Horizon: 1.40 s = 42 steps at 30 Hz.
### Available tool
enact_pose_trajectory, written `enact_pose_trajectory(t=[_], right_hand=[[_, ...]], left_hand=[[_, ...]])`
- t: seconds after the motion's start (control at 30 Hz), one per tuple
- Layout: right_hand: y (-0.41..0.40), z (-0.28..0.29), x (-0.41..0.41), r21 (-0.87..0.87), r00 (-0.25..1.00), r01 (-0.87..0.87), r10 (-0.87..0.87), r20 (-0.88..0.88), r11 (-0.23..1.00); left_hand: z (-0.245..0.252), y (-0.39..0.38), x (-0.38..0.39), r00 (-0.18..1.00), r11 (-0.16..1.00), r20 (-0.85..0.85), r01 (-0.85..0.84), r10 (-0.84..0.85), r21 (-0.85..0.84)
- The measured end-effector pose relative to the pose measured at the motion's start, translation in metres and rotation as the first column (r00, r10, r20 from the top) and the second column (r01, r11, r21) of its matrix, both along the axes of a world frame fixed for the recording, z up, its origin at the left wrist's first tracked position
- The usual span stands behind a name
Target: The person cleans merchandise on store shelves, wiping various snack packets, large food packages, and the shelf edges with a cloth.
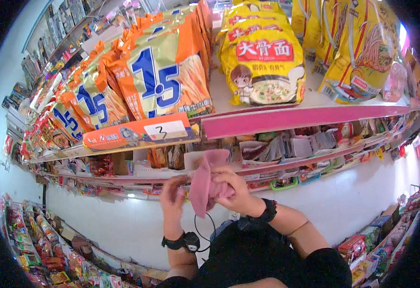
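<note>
A pink cloth (206,183) hangs folded in front of my body, below the shelf edge. My right hand (231,189) grips its bunched part, with the fingers curled round the folds. Just left of the cloth is my left hand (172,196), slightly blurred. Its thumb and fingers are apart and nothing shows between them. Beyond my hands, the upper shelf's pink edge strip (303,117) runs to the right. An orange price strip (141,133) bearing writing is fixed left of it.
Orange-and-gold instant noodle packs (159,79) stand at the shelf's left. Yellow noodle packs (264,68) are at its middle, with more yellow bags (361,54) at right. A lower shelf (285,163) holds packaged goods. Stocked shelves (51,248) lie behind me.
</note>
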State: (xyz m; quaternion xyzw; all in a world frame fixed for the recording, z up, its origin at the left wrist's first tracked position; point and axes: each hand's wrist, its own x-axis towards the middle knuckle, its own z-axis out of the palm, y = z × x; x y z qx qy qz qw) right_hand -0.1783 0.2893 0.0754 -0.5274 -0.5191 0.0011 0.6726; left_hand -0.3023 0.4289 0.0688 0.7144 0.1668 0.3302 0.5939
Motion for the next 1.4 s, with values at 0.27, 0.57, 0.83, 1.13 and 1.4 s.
enact_pose_trajectory(t=[0.27, 0.57, 0.83, 1.13, 1.4], right_hand=[[0.008, -0.046, -0.018, -0.047, 0.56, -0.427, 0.223, -0.798, 0.903], [-0.02, -0.067, -0.005, -0.106, 0.472, -0.157, -0.019, -0.881, 0.982], [0.002, -0.001, 0.0, -0.28, 0.984, 0.108, -0.143, -0.106, 0.954], [0.042, 0.097, 0.025, 0.034, 0.628, 0.463, -0.354, 0.693, 0.886], [0.068, 0.094, 0.039, 0.114, 0.313, 0.706, -0.453, 0.835, 0.699]], left_hand=[[-0.088, -0.046, 0.027, 0.991, 0.86, -0.037, 0.091, -0.127, -0.502], [-0.091, -0.027, 0.049, 0.88, 0.862, -0.113, 0.416, -0.462, -0.289], [-0.02, -0.015, 0.032, 0.881, 0.786, 0.246, 0.472, -0.405, -0.399], [0.085, 0.029, -0.003, 0.779, 0.838, 0.486, -0.523, 0.396, 0.157], [0.098, 0.015, 0.062, 0.858, 0.4, 0.439, -0.513, 0.267, 0.76]])
